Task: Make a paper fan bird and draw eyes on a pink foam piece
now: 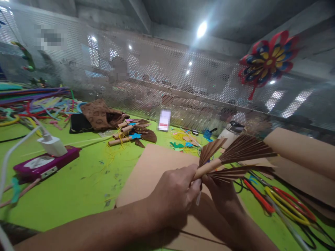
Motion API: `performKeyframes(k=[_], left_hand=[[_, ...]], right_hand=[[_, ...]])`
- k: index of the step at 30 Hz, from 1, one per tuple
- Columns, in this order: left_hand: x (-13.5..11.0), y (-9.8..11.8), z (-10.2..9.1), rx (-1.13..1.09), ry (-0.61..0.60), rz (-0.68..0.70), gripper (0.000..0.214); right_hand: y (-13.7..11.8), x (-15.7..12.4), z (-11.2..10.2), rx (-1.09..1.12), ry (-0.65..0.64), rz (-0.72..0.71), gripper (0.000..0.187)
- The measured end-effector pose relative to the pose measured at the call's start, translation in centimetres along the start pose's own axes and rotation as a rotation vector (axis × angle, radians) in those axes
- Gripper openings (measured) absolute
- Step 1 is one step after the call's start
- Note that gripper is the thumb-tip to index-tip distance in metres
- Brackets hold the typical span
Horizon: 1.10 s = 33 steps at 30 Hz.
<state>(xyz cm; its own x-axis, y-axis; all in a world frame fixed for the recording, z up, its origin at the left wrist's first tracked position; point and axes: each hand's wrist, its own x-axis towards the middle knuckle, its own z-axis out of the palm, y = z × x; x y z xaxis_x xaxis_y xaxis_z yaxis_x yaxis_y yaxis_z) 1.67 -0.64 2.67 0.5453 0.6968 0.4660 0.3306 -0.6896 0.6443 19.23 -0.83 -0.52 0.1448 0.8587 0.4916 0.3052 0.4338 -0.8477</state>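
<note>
Currently left hand [175, 197] clenched on paper roll [209, 168]; right hand [222, 195] pinches pleated brown fan [235, 172] base above desk [78, 181]. Best to squeeze pleats tight against roll.

A bright green table [78, 188] is filling the near part of the scene. A perforated metal screen [157, 80] is running along its far edge, catching small reflections. A grey concrete wall [104, 14] and a slanting beam [140, 15] are rising behind it. A round ceiling lamp [201, 29] is glaring above, right of centre. A red, blue and yellow paper flower [268, 61] is hanging at far right.
</note>
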Motion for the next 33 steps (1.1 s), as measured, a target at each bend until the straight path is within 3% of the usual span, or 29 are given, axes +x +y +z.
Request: performKeyframes(k=[4, 8, 13, 18, 21, 24, 28, 33], left_hand=[[0.0, -0.2, 0.2, -0.012, 0.013, 0.021, 0.018], [-0.1, -0.3, 0.4, -0.026, 0.017, 0.026, 0.020], [-0.1, -0.2, 0.4, -0.036, 0.020, 0.005, 0.020], [-0.2, 0.2, 0.1, -0.010, 0.011, -0.036, 0.019], [-0.2, 0.3, -0.2, -0.051, 0.006, -0.048, 0.020], [-0.1, 0.2, -0.3, -0.147, 0.007, -0.028, 0.028], [0.1, 0.0, -0.2, -0.264, 0.030, 0.010, 0.031], [0.2, -0.1, 0.2, -0.404, 0.007, -0.001, 0.028]], right_hand=[[0.3, 0.0, 0.2, -0.016, 0.020, -0.043, 0.032], [0.4, -0.2, 0.2, -0.025, 0.012, -0.058, 0.026], [0.3, -0.3, 0.1, -0.011, 0.042, -0.008, 0.018], [-0.7, -0.2, 0.6, 0.064, 0.099, 0.014, 0.022], [-1.8, -0.1, 0.8, 0.059, 0.032, 0.037, 0.015], [-2.4, 0.0, 0.7, 0.040, -0.067, 0.057, 0.028], [-2.2, 0.2, 0.3, 0.031, -0.128, 0.025, 0.037], [-1.4, 0.4, -0.2, 0.137, -0.196, -0.006, 0.031]])
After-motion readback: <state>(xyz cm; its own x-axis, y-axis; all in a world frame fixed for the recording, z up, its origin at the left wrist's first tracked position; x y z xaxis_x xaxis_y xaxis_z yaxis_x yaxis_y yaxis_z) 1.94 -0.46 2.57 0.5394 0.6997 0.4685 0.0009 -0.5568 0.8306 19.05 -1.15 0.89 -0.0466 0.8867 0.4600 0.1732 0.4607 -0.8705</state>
